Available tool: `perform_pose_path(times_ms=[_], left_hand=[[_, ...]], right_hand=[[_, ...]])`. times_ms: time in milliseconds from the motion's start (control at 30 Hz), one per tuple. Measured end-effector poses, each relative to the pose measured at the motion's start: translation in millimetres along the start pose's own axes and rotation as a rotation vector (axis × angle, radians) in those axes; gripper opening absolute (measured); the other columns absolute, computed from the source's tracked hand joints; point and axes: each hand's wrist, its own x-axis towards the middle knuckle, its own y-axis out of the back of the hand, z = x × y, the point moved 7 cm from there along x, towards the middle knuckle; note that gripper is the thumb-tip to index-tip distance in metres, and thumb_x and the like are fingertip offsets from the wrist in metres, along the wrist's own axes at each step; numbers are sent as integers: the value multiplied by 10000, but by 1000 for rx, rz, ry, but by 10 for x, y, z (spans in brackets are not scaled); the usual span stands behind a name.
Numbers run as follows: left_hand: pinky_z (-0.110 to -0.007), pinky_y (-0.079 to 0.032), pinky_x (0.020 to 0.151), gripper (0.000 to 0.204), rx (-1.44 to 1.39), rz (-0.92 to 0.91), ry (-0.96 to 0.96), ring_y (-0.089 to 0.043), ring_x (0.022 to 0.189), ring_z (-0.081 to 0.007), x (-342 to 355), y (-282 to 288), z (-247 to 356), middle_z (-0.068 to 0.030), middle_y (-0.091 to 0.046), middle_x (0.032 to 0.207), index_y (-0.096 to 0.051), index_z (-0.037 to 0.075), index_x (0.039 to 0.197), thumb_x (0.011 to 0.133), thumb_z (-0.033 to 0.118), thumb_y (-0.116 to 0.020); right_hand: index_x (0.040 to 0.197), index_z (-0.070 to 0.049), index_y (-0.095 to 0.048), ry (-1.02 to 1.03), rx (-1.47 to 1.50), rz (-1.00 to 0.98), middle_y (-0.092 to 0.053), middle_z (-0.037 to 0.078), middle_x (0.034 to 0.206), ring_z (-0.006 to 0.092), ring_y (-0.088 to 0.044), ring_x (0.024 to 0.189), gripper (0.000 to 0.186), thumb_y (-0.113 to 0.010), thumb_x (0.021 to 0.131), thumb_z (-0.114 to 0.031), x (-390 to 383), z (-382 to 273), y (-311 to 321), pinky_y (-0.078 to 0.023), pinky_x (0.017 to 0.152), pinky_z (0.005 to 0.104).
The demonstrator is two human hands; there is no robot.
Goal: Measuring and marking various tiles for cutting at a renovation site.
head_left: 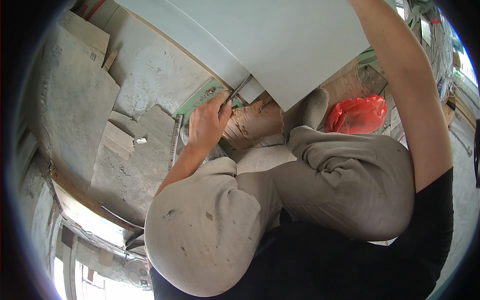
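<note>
My left hand [206, 122] is closed round a slim dark tool [241, 86], whose kind I cannot make out. The tool's far end reaches the edges of two large pale grey panels. One panel [280, 45] overlaps the other panel [200, 35], and its corner points toward my knees. Beyond the upper edge of the picture my right arm [407, 70] stretches out past the panels' right side, and its hand is not in view. A torn brown cardboard piece [255, 122] lies below the tool, beside a green board [200, 97].
A strip with ruler-like marks [175, 140] lies left of my left wrist. Flattened cardboard sheets [75, 95] and torn scraps [118, 139] cover the floor at left. A crumpled red plastic bag [357, 114] sits beyond my right knee, near my shoe [315, 107].
</note>
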Motion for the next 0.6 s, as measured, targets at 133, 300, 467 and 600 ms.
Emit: perform_pose_path(times_ms=[133, 300, 467, 600], left_hand=[[-436, -583, 689, 289, -151, -4, 7, -758, 749, -338, 78, 83, 53, -185, -767, 899, -737, 40, 1245, 1072, 266, -683], [-320, -523, 575, 385, -427, -277, 261, -678, 581, -151, 222, -13, -209, -104, -723, 750, -753, 8, 1199, 1090, 373, -699], [-302, -500, 567, 427, -357, -223, 173, -622, 572, -110, 272, 25, -59, -72, -699, 720, -764, 2, 1116, 1099, 421, -682], [-292, -480, 562, 444, -392, -260, 228, -580, 553, -97, 150, 35, -96, -30, -637, 678, -766, 17, 1070, 1116, 441, -646]], right_hand=[[1441, 86, -613, -17, -29, -24, -699, 276, 1367, 395, -700, 1239, 647, -644, 1092, -458, 25, 151, 52, -558, 1035, 510], [1486, 92, -580, 42, -158, 25, -683, 274, 1406, 409, -678, 1290, 669, -635, 1100, -453, 232, 389, -28, -548, 1080, 526], [1547, 86, -512, 23, -77, 16, -600, 288, 1522, 430, -615, 1384, 656, -601, 1125, -409, 104, 376, -4, -519, 1136, 536], [1553, 90, -495, -31, 23, -69, -594, 290, 1523, 427, -614, 1384, 667, -606, 1123, -408, 3, 326, -23, -522, 1131, 538]])
